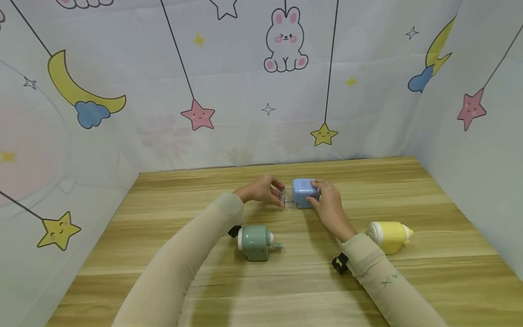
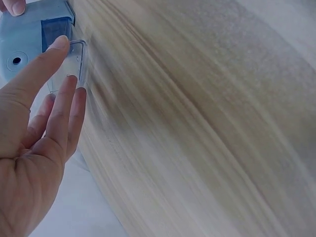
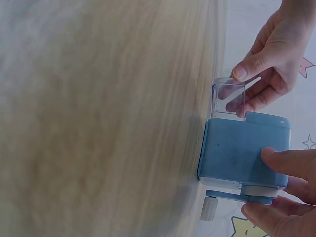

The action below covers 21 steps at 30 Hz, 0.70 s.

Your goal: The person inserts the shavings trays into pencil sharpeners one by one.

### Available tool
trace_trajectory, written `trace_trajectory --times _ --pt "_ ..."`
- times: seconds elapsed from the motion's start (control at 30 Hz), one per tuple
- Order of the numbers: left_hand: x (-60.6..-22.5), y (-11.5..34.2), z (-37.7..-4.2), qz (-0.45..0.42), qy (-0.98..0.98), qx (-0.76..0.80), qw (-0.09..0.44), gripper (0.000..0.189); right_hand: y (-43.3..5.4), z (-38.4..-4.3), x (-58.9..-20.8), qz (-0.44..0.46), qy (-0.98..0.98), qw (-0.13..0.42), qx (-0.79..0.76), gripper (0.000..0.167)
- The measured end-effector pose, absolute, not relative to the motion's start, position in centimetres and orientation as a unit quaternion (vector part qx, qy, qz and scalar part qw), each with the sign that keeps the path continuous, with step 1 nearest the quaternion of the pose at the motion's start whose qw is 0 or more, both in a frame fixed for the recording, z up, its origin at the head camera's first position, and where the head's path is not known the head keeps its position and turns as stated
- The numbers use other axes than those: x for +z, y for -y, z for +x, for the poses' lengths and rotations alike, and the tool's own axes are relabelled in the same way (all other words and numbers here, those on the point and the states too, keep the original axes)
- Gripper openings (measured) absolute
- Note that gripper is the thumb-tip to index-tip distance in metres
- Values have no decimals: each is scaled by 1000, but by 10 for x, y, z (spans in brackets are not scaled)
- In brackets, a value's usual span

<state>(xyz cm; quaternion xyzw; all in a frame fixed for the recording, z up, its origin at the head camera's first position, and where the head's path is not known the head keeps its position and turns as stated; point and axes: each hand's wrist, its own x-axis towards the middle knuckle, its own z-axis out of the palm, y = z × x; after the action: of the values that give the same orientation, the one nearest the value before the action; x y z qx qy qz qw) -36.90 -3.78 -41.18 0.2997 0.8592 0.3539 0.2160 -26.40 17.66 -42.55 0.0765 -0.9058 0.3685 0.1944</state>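
A blue hand-crank pencil sharpener (image 1: 304, 193) stands at the back of the table, its clear drawer (image 3: 229, 98) sticking out at the left side. My left hand (image 1: 263, 190) has thumb and fingers on either side of this drawer, pinching its outer end. In the left wrist view the thumb lies at one edge, the fingers (image 2: 64, 103) at the other. My right hand (image 1: 330, 206) grips the sharpener body from the right. The right wrist view shows its thumb (image 3: 276, 158) on the blue casing and other fingers near the crank (image 3: 232, 196).
A green crank sharpener (image 1: 255, 243) stands nearer, beside the left forearm. Beyond the right wrist is a yellow sharpener (image 1: 390, 236), partly covered by the sleeve. A printed cloth (image 1: 245, 81) hangs along the table's back edge and sides.
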Motion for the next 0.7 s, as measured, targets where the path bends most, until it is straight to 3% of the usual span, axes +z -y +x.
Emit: trace_trajectory --times 0.7 --pt "-413 33 -370 304 -858 353 216 56 -176 -265 -427 81 905 197 369 51"
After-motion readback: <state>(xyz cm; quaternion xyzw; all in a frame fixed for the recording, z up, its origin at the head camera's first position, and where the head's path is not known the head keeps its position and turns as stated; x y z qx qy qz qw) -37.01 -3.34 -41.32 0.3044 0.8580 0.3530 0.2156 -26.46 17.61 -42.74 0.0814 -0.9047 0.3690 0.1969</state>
